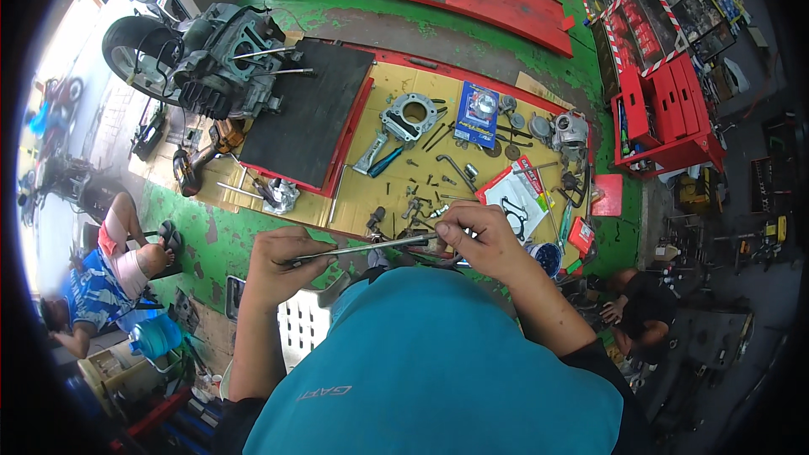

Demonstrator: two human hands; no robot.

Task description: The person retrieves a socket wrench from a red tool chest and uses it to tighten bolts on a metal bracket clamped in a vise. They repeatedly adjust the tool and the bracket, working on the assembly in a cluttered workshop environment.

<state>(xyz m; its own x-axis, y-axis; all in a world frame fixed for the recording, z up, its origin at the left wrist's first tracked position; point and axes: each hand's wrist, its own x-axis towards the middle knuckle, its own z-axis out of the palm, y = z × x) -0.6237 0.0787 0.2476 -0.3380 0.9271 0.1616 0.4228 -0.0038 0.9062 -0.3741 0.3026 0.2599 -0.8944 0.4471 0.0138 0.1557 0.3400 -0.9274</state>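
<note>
**Rod (366,248) bridging the two hands, near side of the desk (472,76)**

The desk, red-edged and covered in cardboard, spreads beyond the hands. Largest on view there is the engine (223,59), far left, with a black mat (308,118) just right of it. Right of the mat lies the cylinder (396,124), bore up; then a blue pack (476,118). A gasket (514,212) lies on a white packet, just beyond the right hand (482,238).

The rod is off the desk, its long axis running left to right, right end slightly farther out. The left hand (282,261) wraps the left end, fingers curled; the right hand pinches the right end between thumb and fingertips. Neither is spread, and both are equally near.

Smallest are the loose bolts (413,163), scattered between the rod and the cylinder, cluttering the straight path between them.
</note>
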